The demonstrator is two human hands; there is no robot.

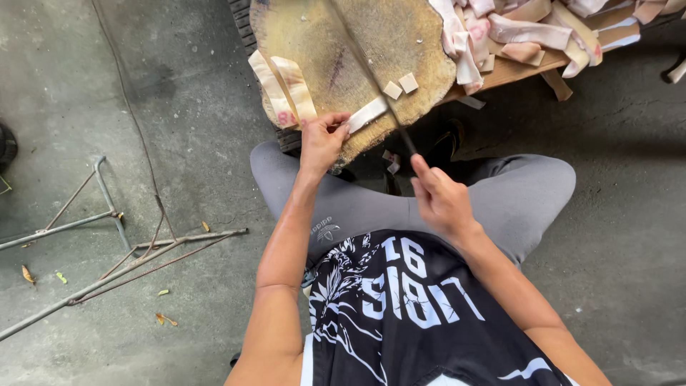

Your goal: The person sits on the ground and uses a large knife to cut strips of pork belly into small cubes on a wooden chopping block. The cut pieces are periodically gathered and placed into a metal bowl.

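Seated person, knees apart, round wooden chopping block (357,50) at 12 o'clock from the lap. Left hand (321,139) reaches fwd w/ arm nearly straight, wrist bent a bit, thumb and fingers pinched together on the near end of a pale meat strip (368,113) lying at the block's near edge. Right hand (439,196) sits closer to the body at approx 3 o'clock from the left, forearm angled in from the lower right, fist wrapped tight round the handle of a long knife (364,68); index finger stretched along the top. Blade runs up toward 11 o'clock across the block, motion-blurred, passing over the strip just beside the left fingertips. Two small cut cubes (400,86) lie at 1 o'clock from the strip, touching the block. Two longer strips (286,89) hang over the block's edge at 10 o'clock from the left hand. Pile of meat pieces (514,32) on a board at 2 o'clock. Metal rods (107,250) on the concrete floor (629,250) at 8 o'clock.
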